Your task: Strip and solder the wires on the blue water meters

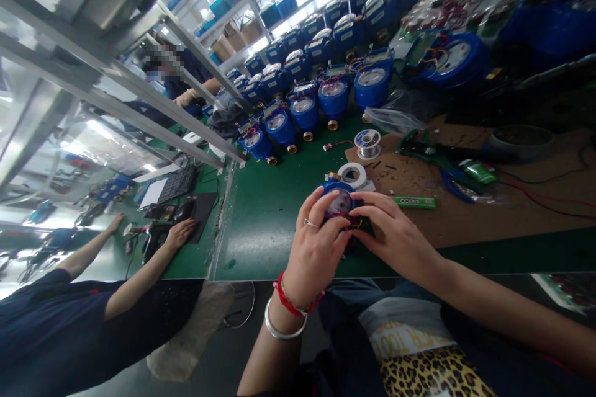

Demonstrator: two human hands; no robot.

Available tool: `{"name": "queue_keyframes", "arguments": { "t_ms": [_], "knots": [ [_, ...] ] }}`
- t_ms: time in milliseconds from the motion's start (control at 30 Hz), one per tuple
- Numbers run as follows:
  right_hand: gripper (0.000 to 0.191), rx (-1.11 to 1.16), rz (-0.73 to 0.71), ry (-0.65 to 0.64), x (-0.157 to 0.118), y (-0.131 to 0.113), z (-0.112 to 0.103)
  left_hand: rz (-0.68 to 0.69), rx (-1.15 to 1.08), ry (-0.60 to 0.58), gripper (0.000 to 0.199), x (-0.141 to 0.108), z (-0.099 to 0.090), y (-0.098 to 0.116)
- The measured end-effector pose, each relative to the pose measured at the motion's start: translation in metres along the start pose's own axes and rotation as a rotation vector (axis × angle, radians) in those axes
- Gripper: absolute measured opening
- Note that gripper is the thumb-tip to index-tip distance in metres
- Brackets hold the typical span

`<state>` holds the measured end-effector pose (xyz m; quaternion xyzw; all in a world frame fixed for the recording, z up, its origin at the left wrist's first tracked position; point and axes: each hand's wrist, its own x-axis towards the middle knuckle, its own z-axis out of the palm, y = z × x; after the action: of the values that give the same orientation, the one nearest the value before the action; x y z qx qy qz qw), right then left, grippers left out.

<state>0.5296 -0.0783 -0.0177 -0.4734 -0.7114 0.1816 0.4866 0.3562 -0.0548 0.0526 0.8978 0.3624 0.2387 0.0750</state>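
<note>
The left hand (314, 236) is curled around a blue meter (342, 201) at the near part of the green worktop (261, 217). The right hand (393, 232) has its fingertips at the meter's thin wires (356, 222), but I cannot tell if they are pinching one. A white roll of tape (345, 172) sits just behind the meter, and a spool of shiny wire (367, 152) is farther back.

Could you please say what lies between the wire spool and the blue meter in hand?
The head view shows a white tape roll between the wire spool and meter.
</note>
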Motion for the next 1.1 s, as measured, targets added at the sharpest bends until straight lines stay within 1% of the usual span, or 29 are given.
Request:
{"name": "queue_keyframes", "arguments": {
  "t_ms": [100,200,400,600,800,867,967,1033,1100],
  "knots": [
    [0.019,0.011,-0.002,0.044,0.002,0.002,0.004,-0.023,-0.013,0.009,0.008,0.001,0.0,-0.003],
    [0.011,0.015,-0.01,0.019,0.004,0.002,0.008,-0.068,-0.03,0.018,0.009,0.001,0.0,-0.006],
    [0.006,0.034,-0.004,0.005,0.008,0.002,0.014,-0.11,-0.09,0.035,0.009,-0.001,0.001,-0.01],
    [0.011,0.051,-0.016,0.02,0.008,0.004,0.013,-0.13,-0.138,0.051,0.009,-0.003,0.003,-0.013],
    [0.011,0.054,0.003,-0.006,0.007,0.003,0.009,-0.169,-0.169,0.063,0.007,-0.006,0.003,-0.014],
    [0.011,0.074,0.017,-0.022,0.006,0.003,0.008,-0.181,-0.177,0.065,0.012,-0.007,0.0,-0.014],
    [0.017,0.103,0.034,-0.02,0.004,0.002,0.006,-0.191,-0.175,0.101,0.029,-0.009,-0.005,-0.014],
    [0.017,0.114,0.037,-0.005,0.004,0.001,0.006,-0.166,-0.163,0.112,0.034,-0.009,-0.006,-0.015],
    [0.016,0.116,0.04,0.011,0.003,0.001,0.007,-0.114,-0.143,0.093,0.035,-0.008,-0.006,-0.016]
  ]
}}
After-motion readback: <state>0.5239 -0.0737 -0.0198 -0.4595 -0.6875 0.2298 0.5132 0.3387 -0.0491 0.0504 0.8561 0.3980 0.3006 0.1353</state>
